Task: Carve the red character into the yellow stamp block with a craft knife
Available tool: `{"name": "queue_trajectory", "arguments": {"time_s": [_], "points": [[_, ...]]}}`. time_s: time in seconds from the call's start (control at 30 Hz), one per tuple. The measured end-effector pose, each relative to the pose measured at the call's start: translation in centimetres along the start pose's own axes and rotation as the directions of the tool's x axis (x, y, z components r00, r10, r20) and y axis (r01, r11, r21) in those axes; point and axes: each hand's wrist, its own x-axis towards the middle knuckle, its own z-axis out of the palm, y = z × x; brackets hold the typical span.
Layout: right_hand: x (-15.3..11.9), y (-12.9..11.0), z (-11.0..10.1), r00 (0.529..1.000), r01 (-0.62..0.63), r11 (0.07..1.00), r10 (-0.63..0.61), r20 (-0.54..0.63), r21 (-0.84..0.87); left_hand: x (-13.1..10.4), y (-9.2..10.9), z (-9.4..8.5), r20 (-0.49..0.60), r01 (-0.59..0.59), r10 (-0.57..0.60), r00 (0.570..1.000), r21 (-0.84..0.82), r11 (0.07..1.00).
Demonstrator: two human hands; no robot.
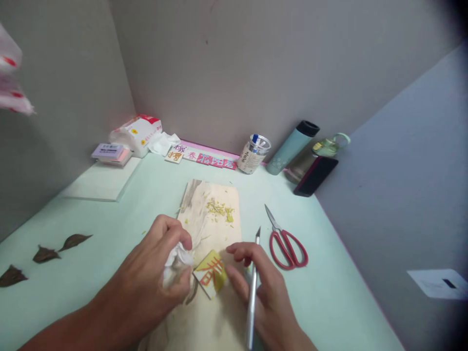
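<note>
My left hand [161, 273] is closed around a crumpled white tissue [178, 258], beside the left edge of a small square tile [211, 274]. The tile is yellow and white with an orange-red character, and it lies tilted over a pale wooden board [219, 195]. My right hand [261, 287] is at the tile's right side with thumb and index finger apart. A silver craft knife [251, 307] rests in this hand, crossing the thumb, its blade pointing away from me. Yellow shavings [221, 210] are scattered on the board's far part.
Red-handled scissors [287, 243] lie right of the board. Behind stand a jar [255, 153], a blue tumbler [292, 147], a green-lidded bottle [310, 158] and a phone [316, 176]. Lettered tiles [212, 160] and a tissue pack [137, 134] are at the back; dry leaves [46, 254] lie left.
</note>
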Motion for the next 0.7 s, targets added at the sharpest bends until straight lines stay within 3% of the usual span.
{"name": "queue_trajectory", "arguments": {"time_s": [0.23,0.4,0.57,0.7], "points": [[0.2,0.0,0.0,0.982,-0.139,0.989,0.132,0.132,0.049,-1.7,0.1,3.5,0.022,-0.195,0.194,0.981,0.189,0.962],[0.0,0.1,-0.5,0.98,-0.198,0.936,0.185,0.074,0.29,-1.1,-0.4,3.2,0.083,-0.173,0.159,0.984,0.194,0.966],[-0.2,0.1,-1.2,0.986,-0.155,0.935,0.128,0.105,0.319,-1.2,-1.8,2.9,0.103,-0.164,0.151,0.983,0.126,0.978],[-0.2,0.1,-0.1,0.981,-0.184,0.919,0.149,0.124,0.348,-1.2,-2.5,3.1,0.121,-0.16,0.145,0.982,0.118,0.98]]}}
